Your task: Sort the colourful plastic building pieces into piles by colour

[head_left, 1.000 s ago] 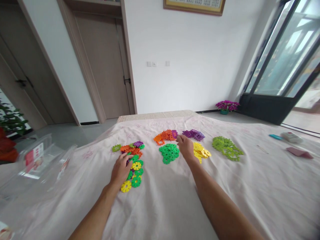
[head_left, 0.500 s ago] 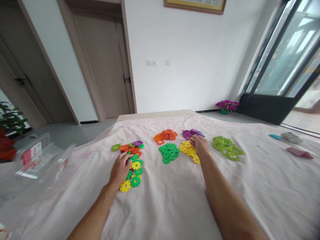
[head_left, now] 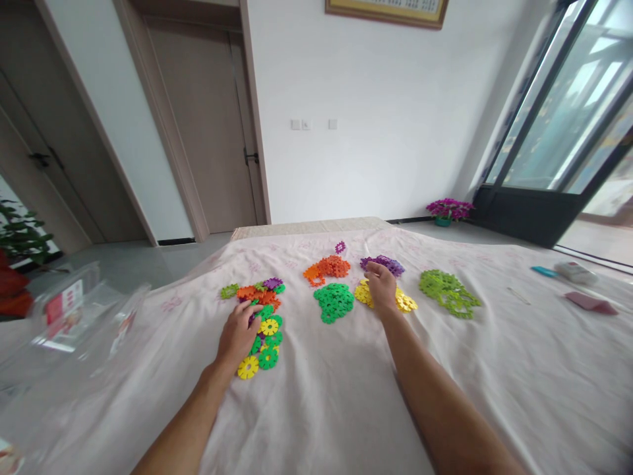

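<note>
My left hand (head_left: 241,331) lies on a mixed pile of snowflake-shaped plastic building discs, its fingers apart over orange, green and purple ones; yellow discs (head_left: 248,367) and green discs (head_left: 268,358) lie beside it. My right hand (head_left: 382,284) is over the yellow pile (head_left: 406,303), its fingers loosely bent with nothing visible in them. Just beyond its fingertips is the purple pile (head_left: 388,265). A single purple disc (head_left: 340,247) shows tilted behind the orange pile (head_left: 332,266); whether it touches the cloth I cannot tell.
A green pile (head_left: 334,301) lies between the hands, and a light green pile (head_left: 449,293) to the right. Clear plastic packaging (head_left: 84,316) is at the left edge. At the right are a pink cloth-like piece (head_left: 591,303), a white packet (head_left: 577,272) and a blue item (head_left: 544,271).
My right hand has moved a little left and drawn its fingers away from the purple pile. A lone purple disc now shows behind the orange pile. My left hand is still.
</note>
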`<state>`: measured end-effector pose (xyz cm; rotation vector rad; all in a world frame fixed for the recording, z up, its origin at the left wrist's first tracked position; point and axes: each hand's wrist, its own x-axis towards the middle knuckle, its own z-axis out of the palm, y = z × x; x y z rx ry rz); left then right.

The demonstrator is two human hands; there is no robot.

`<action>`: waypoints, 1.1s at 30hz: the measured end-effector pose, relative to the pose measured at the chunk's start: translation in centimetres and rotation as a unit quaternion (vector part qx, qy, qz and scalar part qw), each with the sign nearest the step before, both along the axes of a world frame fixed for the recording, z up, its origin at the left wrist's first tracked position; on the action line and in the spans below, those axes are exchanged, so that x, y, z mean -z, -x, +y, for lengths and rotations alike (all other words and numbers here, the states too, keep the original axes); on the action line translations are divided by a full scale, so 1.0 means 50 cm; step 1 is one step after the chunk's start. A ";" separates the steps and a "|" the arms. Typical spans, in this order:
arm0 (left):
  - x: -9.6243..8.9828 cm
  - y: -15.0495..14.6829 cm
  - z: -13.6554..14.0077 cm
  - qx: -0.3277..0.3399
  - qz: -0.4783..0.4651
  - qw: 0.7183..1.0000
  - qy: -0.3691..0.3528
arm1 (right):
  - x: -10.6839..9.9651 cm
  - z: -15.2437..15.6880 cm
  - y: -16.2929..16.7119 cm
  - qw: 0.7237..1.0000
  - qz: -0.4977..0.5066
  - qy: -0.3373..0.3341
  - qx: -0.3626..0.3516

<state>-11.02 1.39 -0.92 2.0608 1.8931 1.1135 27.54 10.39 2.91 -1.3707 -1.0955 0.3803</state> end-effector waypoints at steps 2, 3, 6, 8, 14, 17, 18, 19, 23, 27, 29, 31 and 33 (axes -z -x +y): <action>0.001 0.001 0.001 0.001 0.002 1.000 0.000 | -0.001 -0.008 0.021 0.999 -0.046 0.010 -0.002; 0.002 0.002 0.001 0.001 0.002 1.000 -0.001 | -0.003 -0.012 0.033 0.997 -0.070 0.013 -0.003; 0.005 0.003 0.003 0.000 0.001 1.000 -0.004 | -0.007 -0.028 0.076 0.989 -0.147 0.005 -0.022; 0.005 0.003 0.004 -0.001 0.002 1.000 -0.002 | -0.008 -0.043 0.110 0.978 -0.199 -0.010 -0.060; 0.001 -0.001 0.002 -0.005 0.003 1.000 0.005 | -0.014 -0.113 0.216 0.897 -0.365 -0.014 -0.249; -0.003 -0.003 -0.001 -0.005 0.005 1.000 -0.001 | -0.016 -0.146 0.251 0.848 -0.413 -0.013 -0.333; -0.004 -0.003 -0.001 -0.004 0.006 1.000 -0.002 | -0.015 -0.153 0.259 0.835 -0.423 -0.017 -0.353; -0.005 -0.003 -0.001 -0.003 0.007 1.000 -0.002 | -0.014 -0.159 0.266 0.824 -0.430 -0.022 -0.368; -0.005 -0.003 0.001 0.004 -0.002 1.000 -0.008 | -0.011 -0.172 0.280 0.797 -0.450 -0.046 -0.401; -0.002 -0.001 0.005 0.012 -0.012 1.000 -0.024 | -0.010 -0.178 0.293 0.780 -0.460 -0.073 -0.417; -0.003 -0.001 0.006 0.012 -0.016 0.999 -0.032 | -0.008 -0.180 0.302 0.775 -0.467 -0.079 -0.419; -0.007 -0.002 0.006 0.010 -0.023 0.999 -0.041 | -0.003 -0.181 0.314 0.765 -0.476 -0.085 -0.426; -0.012 -0.003 0.004 0.006 -0.031 0.998 -0.047 | 0.002 -0.180 0.324 0.753 -0.485 -0.094 -0.435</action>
